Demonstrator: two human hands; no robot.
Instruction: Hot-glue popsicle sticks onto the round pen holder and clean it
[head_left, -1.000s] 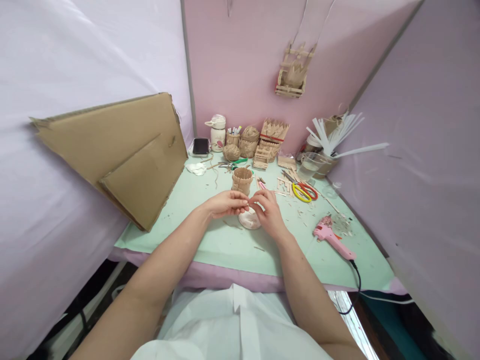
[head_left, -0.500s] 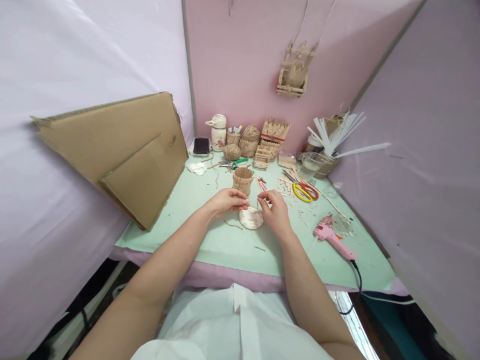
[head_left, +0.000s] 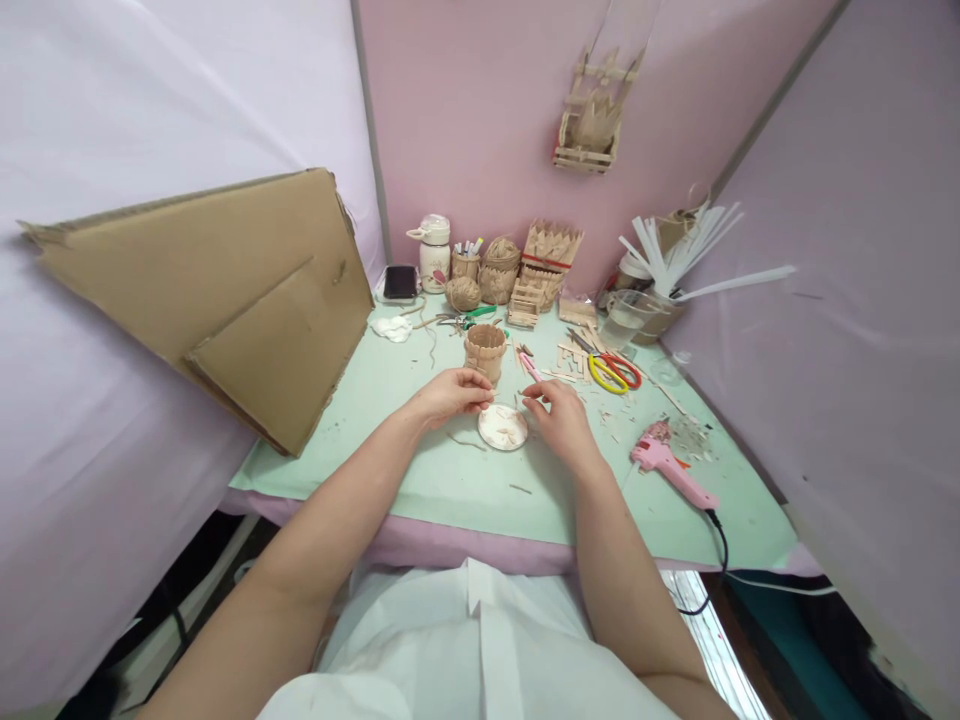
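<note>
Beside the wooden-stick cup (head_left: pixel 486 353), my left hand (head_left: pixel 457 394) is closed, thumb and fingertips pinched together; whatever may be between them is too small to make out. My right hand (head_left: pixel 556 412) is pinched too, with a tiny thin brownish bit at its fingertips that I cannot identify. Between both hands lies a round white dish (head_left: pixel 493 438) holding a few small brown scraps. A short strand of twine (head_left: pixel 466 442) rests left of the dish, and another thin piece (head_left: pixel 520 489) lies nearer the front edge.
At right are a pink glue gun (head_left: pixel 671 470) with its cord, red-and-yellow-handled scissors (head_left: pixel 607 373) and wood scraps. Behind stand a white bottle (head_left: pixel 434 255), a twine ball (head_left: pixel 463 293), stick crafts (head_left: pixel 551 250) and a clear cup (head_left: pixel 626 318). Cardboard (head_left: pixel 255 250) leans at left.
My hands have moved slightly apart, the right one drawing rightward from the dish. More of the dish and its scraps shows. The camera view has shifted a little.
</note>
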